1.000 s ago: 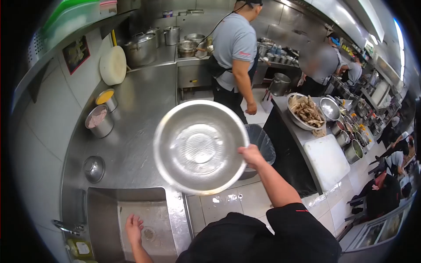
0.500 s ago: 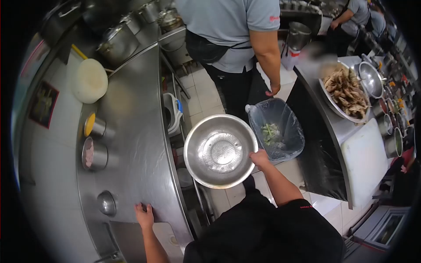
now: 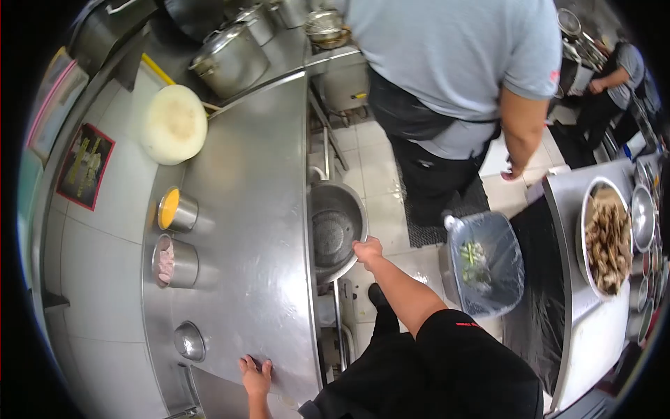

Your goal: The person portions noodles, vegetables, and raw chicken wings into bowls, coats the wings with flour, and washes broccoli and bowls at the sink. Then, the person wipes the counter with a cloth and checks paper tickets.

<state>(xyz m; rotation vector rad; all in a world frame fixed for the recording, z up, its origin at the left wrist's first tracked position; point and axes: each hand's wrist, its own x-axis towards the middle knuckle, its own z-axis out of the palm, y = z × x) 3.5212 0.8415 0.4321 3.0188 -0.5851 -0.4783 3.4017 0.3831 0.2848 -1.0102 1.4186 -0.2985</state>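
Observation:
My right hand (image 3: 367,251) grips the rim of a large metal colander (image 3: 333,230). The colander is partly under the edge of the steel counter (image 3: 258,209), which hides its left side. Perforations show in its bottom, and I see nothing in it. My left hand (image 3: 256,376) rests on the front of the counter with its fingers spread, holding nothing. A small steel bowl (image 3: 189,341) sits to its upper left.
Two steel containers, one with yellow contents (image 3: 169,208), one with pale pink pieces (image 3: 166,263), stand by the wall. A lined bin (image 3: 486,264) is on the floor at right. A co-worker (image 3: 453,77) stands ahead. A large bowl of brown pieces (image 3: 606,241) is far right.
The colander has moved left, from above the open floor to partly beneath the counter, still in my right hand. My left hand stays on the counter. The view has shifted.

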